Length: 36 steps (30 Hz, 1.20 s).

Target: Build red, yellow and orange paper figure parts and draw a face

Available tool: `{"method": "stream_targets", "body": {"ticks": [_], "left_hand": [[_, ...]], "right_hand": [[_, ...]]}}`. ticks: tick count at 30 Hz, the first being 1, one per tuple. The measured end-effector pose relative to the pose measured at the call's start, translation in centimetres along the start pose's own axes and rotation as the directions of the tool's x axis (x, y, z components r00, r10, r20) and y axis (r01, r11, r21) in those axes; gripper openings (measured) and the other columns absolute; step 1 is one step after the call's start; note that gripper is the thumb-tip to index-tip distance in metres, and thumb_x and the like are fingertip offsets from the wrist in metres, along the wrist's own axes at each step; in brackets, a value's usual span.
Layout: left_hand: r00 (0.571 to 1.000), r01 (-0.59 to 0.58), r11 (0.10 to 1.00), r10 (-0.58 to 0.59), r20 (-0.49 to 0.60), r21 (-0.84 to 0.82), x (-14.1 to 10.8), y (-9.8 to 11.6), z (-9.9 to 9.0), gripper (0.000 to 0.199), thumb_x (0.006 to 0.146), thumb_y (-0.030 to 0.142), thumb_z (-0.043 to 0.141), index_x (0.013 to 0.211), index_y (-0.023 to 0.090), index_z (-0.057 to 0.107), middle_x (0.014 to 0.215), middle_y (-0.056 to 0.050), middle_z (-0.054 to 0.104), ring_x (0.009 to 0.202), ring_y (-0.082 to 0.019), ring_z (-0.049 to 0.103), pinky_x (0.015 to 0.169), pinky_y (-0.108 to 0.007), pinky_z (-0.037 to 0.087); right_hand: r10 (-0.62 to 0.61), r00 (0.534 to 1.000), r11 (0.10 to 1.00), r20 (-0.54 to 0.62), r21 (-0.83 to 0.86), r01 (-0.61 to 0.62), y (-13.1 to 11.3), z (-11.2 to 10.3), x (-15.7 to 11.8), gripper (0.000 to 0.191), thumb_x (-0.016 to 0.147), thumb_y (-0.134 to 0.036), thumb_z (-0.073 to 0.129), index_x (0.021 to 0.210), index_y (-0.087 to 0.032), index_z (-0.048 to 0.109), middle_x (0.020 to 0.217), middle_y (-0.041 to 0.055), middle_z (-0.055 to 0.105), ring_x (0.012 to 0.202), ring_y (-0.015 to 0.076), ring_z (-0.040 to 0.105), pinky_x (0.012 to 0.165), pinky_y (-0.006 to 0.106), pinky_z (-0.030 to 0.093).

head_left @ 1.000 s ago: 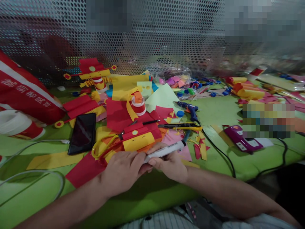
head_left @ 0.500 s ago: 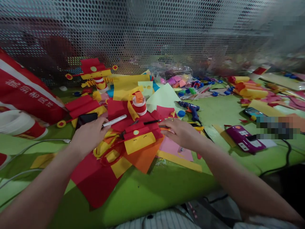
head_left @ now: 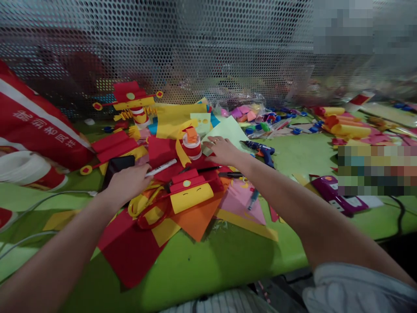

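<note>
My left hand (head_left: 133,181) is closed on one end of a white marker pen (head_left: 162,167), whose other end points up and right over red paper. Beside that hand lies a dark phone (head_left: 117,168). My right hand (head_left: 225,152) is spread over the paper, its fingertips close to a small red-and-white paper cup (head_left: 193,150) with orange and yellow paper pieces; whether they touch it I cannot tell. Below, a red paper hat with a yellow face (head_left: 192,199) lies on orange paper. Just above it rests a thin black pen-like tool (head_left: 209,169).
A blue glue gun (head_left: 263,150) lies right of my right hand. Yellow-handled scissors (head_left: 138,205) lie among paper scraps. A paper-hat figure (head_left: 132,98) stands at the back left, near a red bag (head_left: 42,117). A purple power strip (head_left: 339,198) is at right.
My right hand has moved up and left, away from the black tool beside the hat, toward the small cup. My left hand stays at the marker pen.
</note>
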<state>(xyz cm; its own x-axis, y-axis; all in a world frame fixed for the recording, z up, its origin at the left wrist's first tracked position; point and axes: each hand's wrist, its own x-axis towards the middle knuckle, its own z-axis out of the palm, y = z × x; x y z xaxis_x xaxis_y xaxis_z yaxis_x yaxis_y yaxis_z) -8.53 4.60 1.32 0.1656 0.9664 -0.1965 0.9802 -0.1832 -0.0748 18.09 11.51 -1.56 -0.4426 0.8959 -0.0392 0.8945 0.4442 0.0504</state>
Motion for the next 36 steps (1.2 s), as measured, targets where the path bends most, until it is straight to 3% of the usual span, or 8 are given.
{"method": "stream_targets", "body": {"ticks": [4, 10, 16, 20, 24, 27, 29, 36], "left_hand": [[0.993, 0.025, 1.0, -0.024, 0.116, -0.001, 0.9, -0.2, 0.4, 0.041, 0.083, 0.034, 0.034, 0.112, 0.015, 0.055, 0.112, -0.02, 0.062, 0.097, -0.037, 0.061, 0.076, -0.045, 0.047], [0.988, 0.059, 0.998, -0.058, 0.141, -0.004, 1.4, -0.5, 1.0, 0.046, 0.083, 0.035, 0.031, 0.119, 0.014, 0.05, 0.117, -0.02, 0.06, 0.101, -0.038, 0.059, 0.079, -0.047, 0.046], [0.992, 0.037, 0.999, -0.035, 0.119, -0.014, 1.4, -0.7, 1.3, 0.047, 0.083, 0.035, 0.029, 0.119, 0.014, 0.05, 0.119, -0.018, 0.06, 0.103, -0.037, 0.059, 0.082, -0.048, 0.045], [0.994, 0.038, 0.999, -0.037, 0.102, -0.009, 1.2, -0.7, 1.5, 0.045, 0.083, 0.034, 0.03, 0.118, 0.014, 0.051, 0.118, -0.018, 0.06, 0.101, -0.037, 0.059, 0.082, -0.048, 0.046], [0.995, 0.059, 0.998, -0.056, 0.076, -0.03, 1.2, -0.7, 1.5, 0.045, 0.083, 0.033, 0.032, 0.12, 0.014, 0.05, 0.124, -0.018, 0.056, 0.105, -0.036, 0.058, 0.083, -0.047, 0.046], [0.999, 0.047, 0.995, -0.045, 0.022, -0.086, 1.5, -0.9, 1.7, 0.048, 0.082, 0.032, 0.037, 0.125, 0.013, 0.045, 0.131, -0.017, 0.05, 0.111, -0.033, 0.055, 0.09, -0.044, 0.043], [0.999, 0.043, 0.989, -0.047, -0.027, -0.138, 1.9, -1.1, 1.8, 0.052, 0.082, 0.034, 0.04, 0.128, 0.011, 0.043, 0.132, -0.017, 0.05, 0.114, -0.031, 0.053, 0.094, -0.041, 0.041], [0.96, 0.171, 0.834, -0.262, -0.103, -0.524, 4.8, -1.1, 1.6, 0.052, 0.075, 0.037, 0.053, 0.123, 0.016, 0.047, 0.106, -0.011, 0.065, 0.095, -0.025, 0.063, 0.077, -0.031, 0.048]], "right_hand": [[0.003, 0.999, 0.999, 0.034, -0.037, -0.001, 0.2, 0.5, 1.7, 0.069, 0.078, -0.034, 0.053, 0.139, -0.013, 0.029, 0.145, 0.0143, 0.031, 0.134, 0.0332, 0.022, 0.103, 0.06, 0.021], [0.068, 0.998, 0.986, -0.002, -0.153, -0.068, 2.0, -0.6, 1.6, 0.075, 0.072, -0.031, 0.052, 0.139, -0.009, 0.028, 0.121, 0.0194, 0.057, 0.118, 0.0357, 0.044, 0.1, 0.066, 0.011], [0.238, 0.966, 0.968, -0.1, -0.056, -0.244, 4.3, -1.8, -1.0, 0.079, 0.073, -0.032, 0.048, 0.142, -0.008, 0.017, 0.133, 0.0215, 0.045, 0.114, 0.0388, 0.048, 0.096, 0.065, 0.022], [0.301, 0.931, 0.951, -0.208, 0.001, -0.308, 4.7, -1.6, -1.8, 0.087, 0.071, -0.021, 0.049, 0.143, -0.008, 0.003, 0.146, 0.0213, 0.025, 0.128, 0.04, 0.032, 0.098, 0.064, 0.022], [0.209, 0.93, 0.975, -0.303, -0.004, -0.221, 4.1, -1.4, -2.0, 0.075, 0.071, -0.016, 0.049, 0.141, -0.013, 0.022, 0.148, 0.0161, 0.022, 0.135, 0.0371, 0.018, 0.1, 0.067, 0.014], [0.145, 0.931, 0.988, -0.335, -0.003, -0.156, 3.3, -1.4, -2.0, 0.052, 0.075, -0.017, 0.046, 0.126, -0.019, 0.048, 0.143, 0.0116, 0.036, 0.134, 0.0356, 0.02, 0.101, 0.068, 0.009], [0.153, 0.933, 0.988, -0.327, 0.046, -0.146, 2.8, -1.4, -1.9, 0.049, 0.075, -0.019, 0.046, 0.124, -0.018, 0.05, 0.139, 0.0116, 0.042, 0.133, 0.0347, 0.024, 0.103, 0.067, 0.008], [0.259, 0.952, 0.925, -0.164, 0.326, -0.196, 1.6, -1.9, -0.2, 0.087, 0.071, -0.04, 0.058, 0.143, -0.014, 0.016, 0.137, 0.0174, 0.042, 0.129, 0.0362, 0.032, 0.101, 0.066, 0.015]]}}
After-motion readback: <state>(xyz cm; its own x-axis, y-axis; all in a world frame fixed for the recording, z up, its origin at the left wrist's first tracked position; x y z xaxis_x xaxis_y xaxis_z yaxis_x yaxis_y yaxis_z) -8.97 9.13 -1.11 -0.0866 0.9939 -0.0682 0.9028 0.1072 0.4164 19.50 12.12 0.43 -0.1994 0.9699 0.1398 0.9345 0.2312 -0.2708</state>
